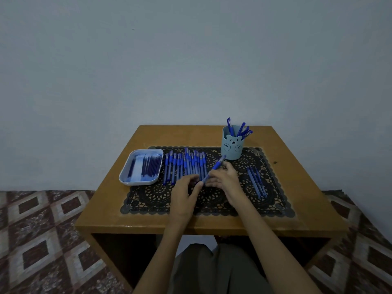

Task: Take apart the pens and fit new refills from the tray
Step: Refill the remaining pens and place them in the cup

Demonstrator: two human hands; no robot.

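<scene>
A plain pale wall backs a small wooden desk [148, 217], its top spread with a black lace mat [161, 200] on which a bear-faced cup [232, 148] stands; just in front of the cup, slanting down and to its left, a blue pen [213, 169] is held above the mat; it looks light, stiff and smooth, likely to slip on the clear barrel, so the surer hold would be one on either side of the joint for twisting, and the thin refill inside should bend if forced; the left hand [184, 194] pinches the pen's lower end with curled fingertips; the right hand [224, 179] closes its fingers round the darker upper part, so both hands are clamped on it, close together; left of the cup lies a row of pens [184, 166], and farther left a tray [127, 179] holding refills [151, 166]; in front of the cup to its right lie a few blue sticks [256, 182], barrels or refills I cannot tell.
</scene>
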